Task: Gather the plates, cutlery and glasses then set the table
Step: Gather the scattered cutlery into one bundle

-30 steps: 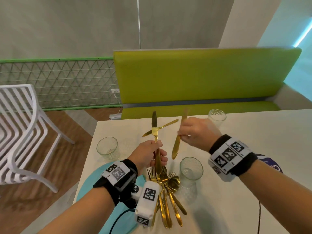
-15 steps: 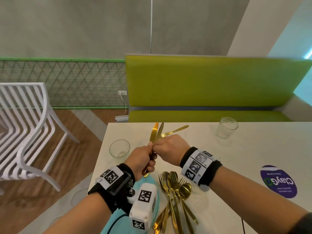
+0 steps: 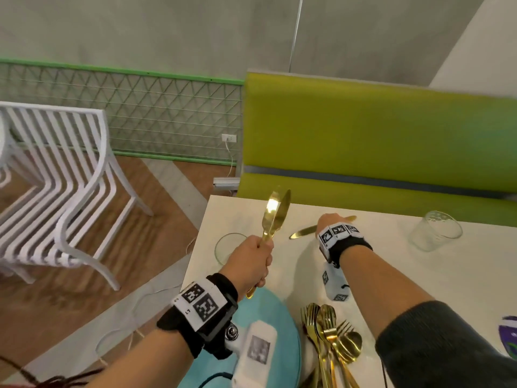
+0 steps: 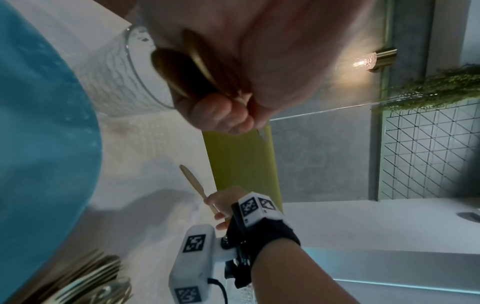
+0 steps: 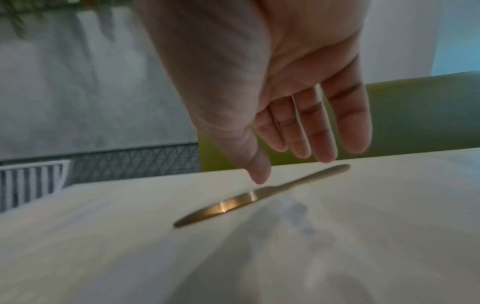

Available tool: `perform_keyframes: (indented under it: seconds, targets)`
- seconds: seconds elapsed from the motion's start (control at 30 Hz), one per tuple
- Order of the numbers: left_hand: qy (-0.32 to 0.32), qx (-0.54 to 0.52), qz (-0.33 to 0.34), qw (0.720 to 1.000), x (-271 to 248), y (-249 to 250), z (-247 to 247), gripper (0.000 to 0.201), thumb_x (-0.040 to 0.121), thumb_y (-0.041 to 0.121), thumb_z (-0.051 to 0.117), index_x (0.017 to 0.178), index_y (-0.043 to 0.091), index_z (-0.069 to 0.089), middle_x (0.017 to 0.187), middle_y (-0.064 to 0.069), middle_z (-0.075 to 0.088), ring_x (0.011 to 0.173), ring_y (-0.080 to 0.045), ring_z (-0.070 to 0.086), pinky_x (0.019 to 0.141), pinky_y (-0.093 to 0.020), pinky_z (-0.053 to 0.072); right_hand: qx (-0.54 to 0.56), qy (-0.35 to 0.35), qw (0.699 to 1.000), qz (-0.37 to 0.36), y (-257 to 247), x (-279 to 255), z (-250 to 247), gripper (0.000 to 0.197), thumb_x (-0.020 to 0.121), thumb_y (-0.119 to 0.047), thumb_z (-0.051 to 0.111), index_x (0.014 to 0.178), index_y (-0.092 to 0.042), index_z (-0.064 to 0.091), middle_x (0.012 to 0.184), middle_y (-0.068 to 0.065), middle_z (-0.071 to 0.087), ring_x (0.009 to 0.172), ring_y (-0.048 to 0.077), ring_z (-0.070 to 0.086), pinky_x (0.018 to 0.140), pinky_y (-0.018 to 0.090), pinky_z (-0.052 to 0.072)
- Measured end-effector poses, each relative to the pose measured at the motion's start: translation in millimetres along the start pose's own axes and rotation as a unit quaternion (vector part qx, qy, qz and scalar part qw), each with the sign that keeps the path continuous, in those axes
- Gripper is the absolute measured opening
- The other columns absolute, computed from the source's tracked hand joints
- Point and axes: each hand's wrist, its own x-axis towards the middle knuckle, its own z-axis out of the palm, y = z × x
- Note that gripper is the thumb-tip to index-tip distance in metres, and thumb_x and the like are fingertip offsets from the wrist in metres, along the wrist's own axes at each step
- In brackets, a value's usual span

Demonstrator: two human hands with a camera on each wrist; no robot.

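Gold table knives (image 3: 275,217) stand blade-up in the left hand (image 3: 249,265), two of them together, above the near left corner of the white rectangular table (image 3: 391,275). That table fills the right of the room, with a lime-green padded bench (image 3: 377,141) along its far edge, a grey wall behind, a green-framed wire lattice panel (image 3: 140,119) to the bench's left and white slatted chairs (image 3: 56,175) on the wooden floor further left. On the table, a third gold knife (image 5: 259,197) lies flat near the far edge. A turquoise round plate (image 3: 277,326) sits at the near edge, with a heap of gold forks and spoons (image 3: 330,337) just beside it to the right. One clear dimpled glass (image 3: 435,233) stands toward the far right; another clear glass (image 3: 228,247) sits behind the left fist.

The left hand is fisted around the two knife handles, forearm angled up. The right hand (image 5: 298,115) reaches forward over the lying knife, fingers straight and spread, tips just above it, gripping nothing.
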Motion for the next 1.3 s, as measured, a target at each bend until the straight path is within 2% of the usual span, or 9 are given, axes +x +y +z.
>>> perform_keyframes:
  seconds: [0.2, 0.3, 0.4, 0.6, 0.8, 0.9, 1.0, 1.1, 1.3]
  targets:
    - [-0.005, 0.022, 0.008, 1.0, 13, -10, -11, 0.018, 0.099, 0.022, 0.037, 0.085, 0.013, 0.044, 0.069, -0.001, 0.046, 0.049, -0.012, 0.037, 0.043, -0.021, 0.036, 0.017, -0.053, 0.998, 0.036, 1, 29, 22, 0.045, 0.072, -0.004, 0.07, 0.115, -0.003, 0.056, 0.119, 0.013, 0.059, 0.111, 0.033, 0.059, 0.089, 0.041, 0.052]
    - [-0.005, 0.025, 0.007, 1.0, 18, -11, -13, 0.02, 0.099, 0.022, 0.037, 0.082, 0.014, 0.043, 0.068, -0.001, 0.047, 0.048, -0.011, 0.039, 0.041, -0.02, 0.037, 0.035, -0.023, 0.998, 0.05, -2, 39, 24, 0.024, 0.083, -0.006, 0.06, 0.107, -0.001, 0.06, 0.111, 0.012, 0.064, 0.103, 0.029, 0.063, 0.087, 0.035, 0.052]
    - [-0.005, 0.021, 0.007, 1.0, 22, -11, -12, 0.019, 0.099, 0.021, 0.037, 0.083, 0.013, 0.044, 0.068, 0.0, 0.047, 0.048, -0.011, 0.038, 0.041, -0.02, 0.037, 0.033, -0.007, 0.999, 0.043, -4, 45, 24, 0.024, 0.093, -0.01, 0.046, 0.109, -0.002, 0.062, 0.11, 0.012, 0.066, 0.102, 0.027, 0.064, 0.092, 0.033, 0.05]
    - [-0.011, 0.004, 0.001, 1.0, 26, -10, -3, 0.017, 0.099, 0.021, 0.039, 0.086, 0.013, 0.046, 0.067, 0.0, 0.047, 0.046, -0.01, 0.038, 0.04, -0.019, 0.037, 0.0, 0.01, 1.0, 0.008, -6, 49, 28, 0.027, 0.097, -0.009, 0.039, 0.11, -0.007, 0.063, 0.108, 0.006, 0.067, 0.099, 0.023, 0.065, 0.077, 0.028, 0.047]
    - [-0.009, 0.002, -0.004, 1.0, 22, -12, -2, 0.016, 0.099, 0.02, 0.039, 0.086, 0.013, 0.046, 0.067, 0.0, 0.047, 0.047, -0.01, 0.038, 0.04, -0.019, 0.036, -0.016, 0.009, 1.0, -0.003, -4, 51, 39, 0.022, 0.091, -0.01, 0.05, 0.106, -0.009, 0.066, 0.104, 0.006, 0.068, 0.096, 0.023, 0.066, 0.072, 0.027, 0.045]
    - [-0.004, -0.003, -0.003, 1.0, 20, -15, -4, 0.017, 0.099, 0.02, 0.039, 0.085, 0.014, 0.046, 0.067, 0.0, 0.047, 0.047, -0.01, 0.038, 0.04, -0.019, 0.037, -0.02, 0.011, 1.0, 0.005, -5, 53, 43, 0.021, 0.091, -0.012, 0.051, 0.105, -0.011, 0.066, 0.087, 0.003, 0.061, 0.086, 0.021, 0.064, 0.069, 0.026, 0.044]
    - [-0.002, -0.008, -0.004, 1.0, 16, -18, -4, 0.017, 0.099, 0.02, 0.038, 0.084, 0.015, 0.045, 0.068, -0.001, 0.047, 0.047, -0.01, 0.039, 0.041, -0.019, 0.038, -0.001, 0.02, 1.0, 0.023, -3, 53, 46, 0.016, 0.088, -0.013, 0.055, 0.098, -0.012, 0.066, 0.071, 0.0, 0.052, 0.074, 0.021, 0.055, 0.067, 0.026, 0.044]
    - [-0.003, -0.005, 0.0, 1.0, 13, -21, -4, 0.018, 0.099, 0.02, 0.038, 0.084, 0.015, 0.045, 0.068, -0.001, 0.048, 0.048, -0.01, 0.039, 0.042, -0.019, 0.038, 0.059, 0.031, 0.997, 0.046, 1, 48, 48, 0.005, 0.082, -0.015, 0.063, 0.084, -0.011, 0.064, 0.061, 0.0, 0.047, 0.07, 0.024, 0.056, 0.065, 0.027, 0.045]
    - [0.005, 0.002, 0.001, 1.0, 9, -26, -5, 0.017, 0.099, 0.02, 0.039, 0.085, 0.013, 0.045, 0.069, -0.001, 0.048, 0.048, -0.011, 0.04, 0.043, -0.02, 0.039, 0.122, 0.013, 0.991, 0.061, 3, 46, 50, 0.025, 0.07, -0.01, 0.071, 0.057, -0.013, 0.049, 0.06, 0.003, 0.051, 0.066, 0.027, 0.058, 0.062, 0.025, 0.045]
